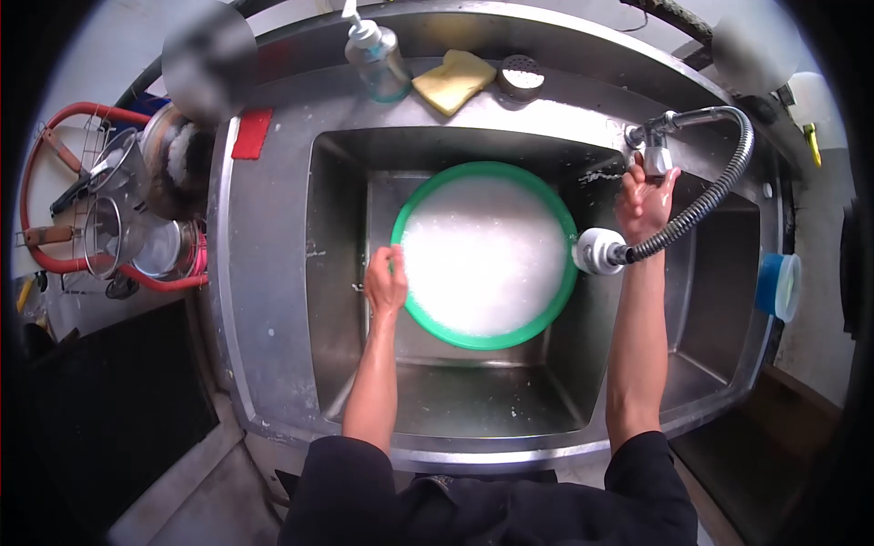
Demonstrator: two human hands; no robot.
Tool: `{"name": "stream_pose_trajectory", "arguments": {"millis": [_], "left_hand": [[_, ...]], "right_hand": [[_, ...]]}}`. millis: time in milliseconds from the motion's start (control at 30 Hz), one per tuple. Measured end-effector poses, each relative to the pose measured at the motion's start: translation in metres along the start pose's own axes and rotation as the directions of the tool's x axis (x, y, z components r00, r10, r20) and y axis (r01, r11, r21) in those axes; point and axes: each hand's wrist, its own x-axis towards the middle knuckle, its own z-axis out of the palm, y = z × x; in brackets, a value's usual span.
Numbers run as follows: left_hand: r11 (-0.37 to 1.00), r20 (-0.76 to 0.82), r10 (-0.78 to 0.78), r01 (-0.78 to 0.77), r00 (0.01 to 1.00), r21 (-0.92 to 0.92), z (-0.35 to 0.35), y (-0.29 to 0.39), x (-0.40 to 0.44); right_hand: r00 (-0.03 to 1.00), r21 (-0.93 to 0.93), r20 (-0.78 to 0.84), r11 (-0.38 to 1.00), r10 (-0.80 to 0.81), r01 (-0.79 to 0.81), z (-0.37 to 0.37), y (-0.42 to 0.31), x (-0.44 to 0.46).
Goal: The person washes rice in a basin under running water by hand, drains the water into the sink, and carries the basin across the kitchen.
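Observation:
A green basin point(489, 343) full of white, foamy water sits in the large sink compartment. At its left edge my left hand point(386, 278) has its fingers curled round the rim. My right hand point(645, 205) is raised to the tap point(657, 160) at the sink's back right, thumb and fingers closed round its chrome handle. From that tap a flexible metal hose point(719, 193) loops down to a white spray head point(600, 251), which hangs by the basin's right rim, close to my right forearm.
Along the back ledge stand a soap pump bottle point(378, 65), a yellow sponge point(454, 82) and a round metal scrubber or shaker point(521, 78). A red cloth point(252, 134) lies at left, near a rack with strainers point(111, 238). A blue container point(778, 285) is at the right edge.

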Motion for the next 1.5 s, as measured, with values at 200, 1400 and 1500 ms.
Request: {"name": "stream_pose_trajectory", "arguments": {"millis": [200,1400,1500], "left_hand": [[0.925,-0.14,-0.376,0.361,0.916,-0.119,0.074,-0.047,0.003],[-0.128,0.635,-0.426,0.651,0.645,-0.748,0.092,-0.15,-0.031],[-0.085,0.629,-0.449,0.67,0.635,-0.737,0.09,-0.131,-0.032]], "right_hand": [[0.998,-0.559,0.004,-0.828,-0.058,-0.046,-0.121,0.134,-0.011],[0.99,-0.813,0.063,-0.569,0.125,0.123,-0.024,0.071,-0.005],[0.991,-0.8,0.056,-0.588,0.125,0.119,-0.026,0.069,-0.004]]}}
